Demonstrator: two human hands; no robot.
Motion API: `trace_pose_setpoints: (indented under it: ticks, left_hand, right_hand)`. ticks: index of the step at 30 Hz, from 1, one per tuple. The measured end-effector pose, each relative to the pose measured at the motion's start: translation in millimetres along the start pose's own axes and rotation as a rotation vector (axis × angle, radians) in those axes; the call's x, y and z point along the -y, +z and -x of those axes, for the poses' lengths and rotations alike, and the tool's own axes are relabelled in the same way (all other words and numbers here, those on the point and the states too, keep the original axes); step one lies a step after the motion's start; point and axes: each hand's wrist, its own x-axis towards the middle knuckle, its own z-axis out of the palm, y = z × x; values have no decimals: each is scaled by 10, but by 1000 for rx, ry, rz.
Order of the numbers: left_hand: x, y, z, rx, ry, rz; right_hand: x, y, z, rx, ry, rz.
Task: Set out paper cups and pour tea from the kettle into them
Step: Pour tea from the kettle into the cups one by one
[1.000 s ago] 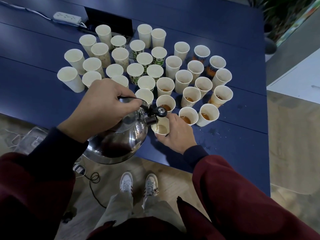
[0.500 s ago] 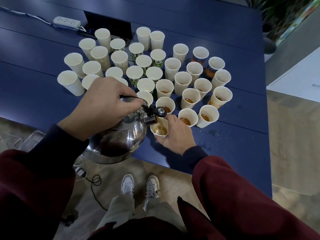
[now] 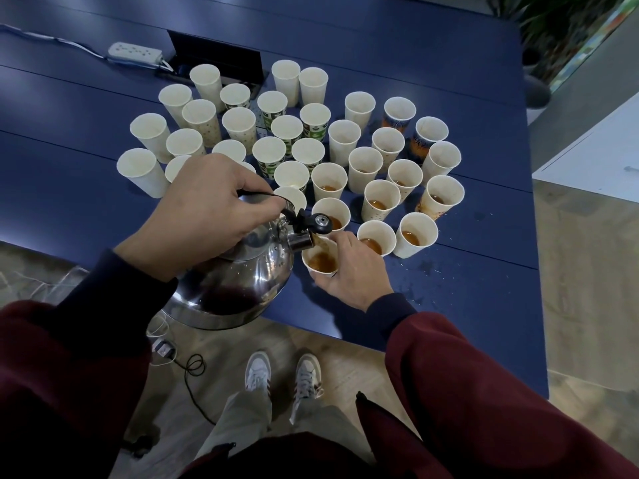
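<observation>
Fingers [image 3: 249, 188] of the left hand [image 3: 200, 216] curl round the kettle [image 3: 242, 281] handle [image 3: 288, 211]; right hand [image 3: 352, 267] fingers wrap the cup [image 3: 305, 261] below the spout [image 3: 299, 239]. Tea [image 3: 323, 262] there has risen since a second ago: fill judged nearly done.

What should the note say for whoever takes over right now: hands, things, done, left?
Left hand grips the kettle by its handle; the kettle is tilted, with its spout over the held cup.
Right hand holds that cup near the front edge of the table; tea is running into it.
Done: cups are set out, and the near-right cups hold tea.
Left: finish this cup, then fill the empty cups on the left and far side.
Note: drops are spilled on the table at the right.
</observation>
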Motion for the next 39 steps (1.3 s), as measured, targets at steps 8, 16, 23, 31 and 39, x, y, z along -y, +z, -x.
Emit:
trace_pose_setpoints:
  ticks: [8,16,23,31,39]
  left_hand:
    - [0,-7,-2,0,-12,2]
    - [10,-7,36,-39,-78,72]
    - [14,-70,44,-128,-270,359]
    - [-320,-200,-73,-43,-511,1077]
    - [-546,-39,-190,27,-328,1088]
  right_hand:
    - [14,-45,-3,48,16,12]
    - [56,-186,-43,197,73,37]
    - [134,-791,-211,9,203,-87]
    - [978,-1457,-326,-373,-17,-509]
    - [1280,-1556,-547,12,201,-765]
